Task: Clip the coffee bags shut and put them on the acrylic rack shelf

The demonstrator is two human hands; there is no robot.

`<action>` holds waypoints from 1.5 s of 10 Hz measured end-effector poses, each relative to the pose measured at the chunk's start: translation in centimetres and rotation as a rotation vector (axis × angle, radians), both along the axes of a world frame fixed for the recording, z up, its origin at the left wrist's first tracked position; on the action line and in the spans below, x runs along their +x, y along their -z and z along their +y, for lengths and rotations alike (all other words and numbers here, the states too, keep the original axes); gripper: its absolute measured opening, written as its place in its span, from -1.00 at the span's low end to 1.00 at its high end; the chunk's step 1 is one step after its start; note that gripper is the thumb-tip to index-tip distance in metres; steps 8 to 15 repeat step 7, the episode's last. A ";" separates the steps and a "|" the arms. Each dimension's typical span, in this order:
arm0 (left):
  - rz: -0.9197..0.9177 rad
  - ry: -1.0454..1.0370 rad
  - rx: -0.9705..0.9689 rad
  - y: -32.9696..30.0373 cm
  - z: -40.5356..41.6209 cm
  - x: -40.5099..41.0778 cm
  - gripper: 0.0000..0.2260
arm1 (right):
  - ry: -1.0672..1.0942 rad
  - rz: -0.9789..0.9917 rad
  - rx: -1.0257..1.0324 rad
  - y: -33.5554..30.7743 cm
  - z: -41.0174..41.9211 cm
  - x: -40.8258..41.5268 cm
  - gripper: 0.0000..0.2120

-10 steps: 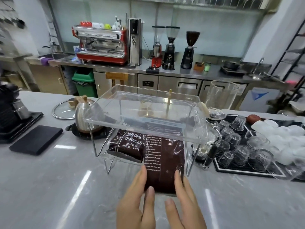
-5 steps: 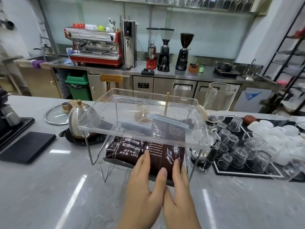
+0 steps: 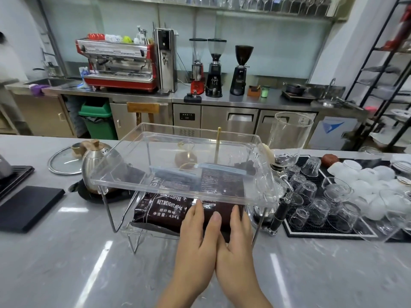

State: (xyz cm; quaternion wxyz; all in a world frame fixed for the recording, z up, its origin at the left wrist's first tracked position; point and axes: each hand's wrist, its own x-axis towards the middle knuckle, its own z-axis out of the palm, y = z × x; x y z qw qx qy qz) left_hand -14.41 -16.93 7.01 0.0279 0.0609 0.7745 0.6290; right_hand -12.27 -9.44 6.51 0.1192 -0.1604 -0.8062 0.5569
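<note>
Shelving step: second coffee bag point(image 3: 222, 210) was pressed onto lower acrylic shelf point(image 3: 142, 230) by straight-fingered left hand point(image 3: 195, 232) and right hand point(image 3: 235, 236); final seating push judged outstanding.

A single wide-angle view came from the person's head, standing at the near edge of the grey table point(image 3: 66, 263) and looking forward and down across it. Nearest the lens, at the bottom centre, were the left hand point(image 3: 195, 236) and the right hand point(image 3: 238, 238), their forearms running off the lower edge. Just beyond them, in the middle of the picture, stood the acrylic rack point(image 3: 178, 185), seen from slightly above. Farther off, the view faced a steel back counter point(image 3: 233, 101) and the wall behind it. Straight lines bowed toward the edges of the picture. No second view was given.
</note>
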 end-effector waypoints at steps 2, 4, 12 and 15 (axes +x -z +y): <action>-0.021 0.008 -0.004 0.0 0.1 -0.5 -0.49 | 0.028 0.016 0.062 0.2 0.1 -0.5 -0.36; 0.032 0.008 0.016 0.1 0.0 -0.1 -0.58 | -0.055 0.082 0.118 0.7 0.3 -0.5 -0.38; 0.295 0.064 -0.098 0.0 -1.4 1.2 -0.73 | -0.189 0.269 0.303 0.9 1.0 0.8 -0.55; 0.295 0.064 -0.098 0.0 -1.4 1.2 -0.73 | -0.189 0.269 0.303 0.9 1.0 0.8 -0.55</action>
